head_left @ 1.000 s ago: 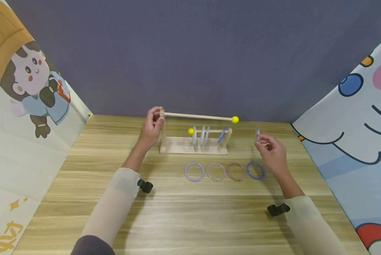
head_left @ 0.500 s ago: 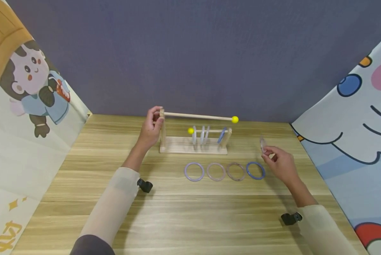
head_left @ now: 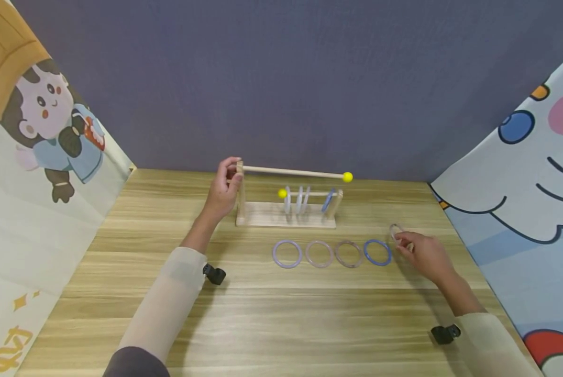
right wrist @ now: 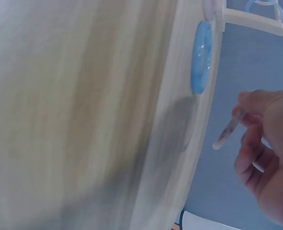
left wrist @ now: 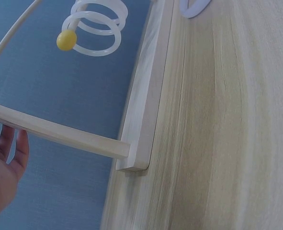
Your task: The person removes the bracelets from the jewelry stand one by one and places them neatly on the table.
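My left hand grips the top of the tall left post of a wooden ring stand. In the left wrist view its fingers show behind that post. Between thumb and fingers, my right hand pinches a pale translucent bangle, tilted and just above the table, to the right of a blue bangle. The right wrist view shows the held bangle edge-on with darker flecks. Several bangles, whitish ones and a blue one, hang on the stand's lower rod.
Left of the blue bangle lie a brownish bangle, a pinkish one and a lilac one, in a row on the wood-grain table. The stand's upper rod ends in a yellow ball. A grey-blue wall rises behind.
My right hand has moved down and to the right with the pale bangle, from beside the stand to near the table. The left hand has stayed on the post.
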A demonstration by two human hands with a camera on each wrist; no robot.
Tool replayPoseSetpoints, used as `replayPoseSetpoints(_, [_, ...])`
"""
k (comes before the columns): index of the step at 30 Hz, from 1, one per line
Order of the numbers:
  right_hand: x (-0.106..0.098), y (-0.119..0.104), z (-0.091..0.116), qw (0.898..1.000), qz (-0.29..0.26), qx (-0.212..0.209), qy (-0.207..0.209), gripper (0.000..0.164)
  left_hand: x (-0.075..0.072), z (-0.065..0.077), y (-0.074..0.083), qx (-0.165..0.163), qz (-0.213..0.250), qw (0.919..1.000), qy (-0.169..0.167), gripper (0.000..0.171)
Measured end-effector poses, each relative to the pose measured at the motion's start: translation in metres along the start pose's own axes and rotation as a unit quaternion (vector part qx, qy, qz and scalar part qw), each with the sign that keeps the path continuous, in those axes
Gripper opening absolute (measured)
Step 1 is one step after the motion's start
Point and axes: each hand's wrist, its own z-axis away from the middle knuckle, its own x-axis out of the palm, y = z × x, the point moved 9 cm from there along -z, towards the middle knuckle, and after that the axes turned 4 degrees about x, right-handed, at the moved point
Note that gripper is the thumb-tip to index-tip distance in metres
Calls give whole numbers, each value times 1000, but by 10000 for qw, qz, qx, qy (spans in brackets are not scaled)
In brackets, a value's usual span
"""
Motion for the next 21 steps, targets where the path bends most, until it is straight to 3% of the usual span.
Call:
replayPoseSetpoints(9, [20, 11, 10, 9960, 336, 223, -801, 30, 0, 1, 6, 95, 34, 9999, 10, 38])
replayPoseSetpoints(16, [25, 15, 16, 9941, 546, 243, -909, 26, 1, 0, -3, -68, 134, 9999, 6, 38])
replayPoseSetpoints(21, [29, 19, 19, 9921, 485, 449, -1070, 25, 0, 0, 4, 38, 77, 10000, 3, 38])
